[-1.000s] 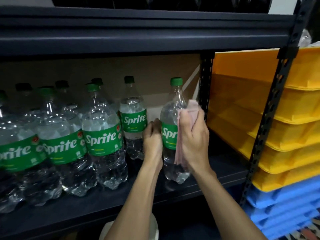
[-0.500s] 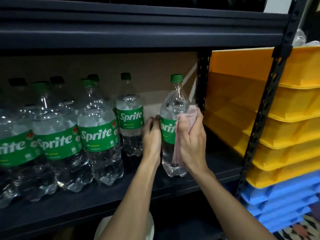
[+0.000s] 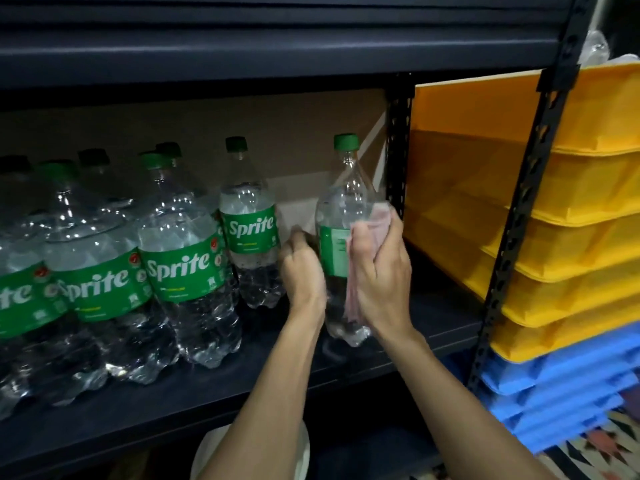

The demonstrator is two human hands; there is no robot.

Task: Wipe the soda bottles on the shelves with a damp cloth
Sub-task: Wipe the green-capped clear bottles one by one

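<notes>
Pink cloth (image 3: 375, 220) stayed pressed to the bottle (image 3: 341, 202) under your right hand (image 3: 381, 271), its grip clenched round the cloth. Your left hand (image 3: 303, 268) kept its grip on the bottle's other side. The logo that faced you half a second earlier had swung away, so you were likely reaching an unwiped side. The bottle stood at the shelf's (image 3: 242, 382) right end, apart from the other bottles (image 3: 183, 265).

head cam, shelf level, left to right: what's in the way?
Front Sprite bottles → lone rear Sprite bottle → left hand → held bottle → right hand gripping the pink cloth → rear shelf upright → stacked yellow trays.
</notes>
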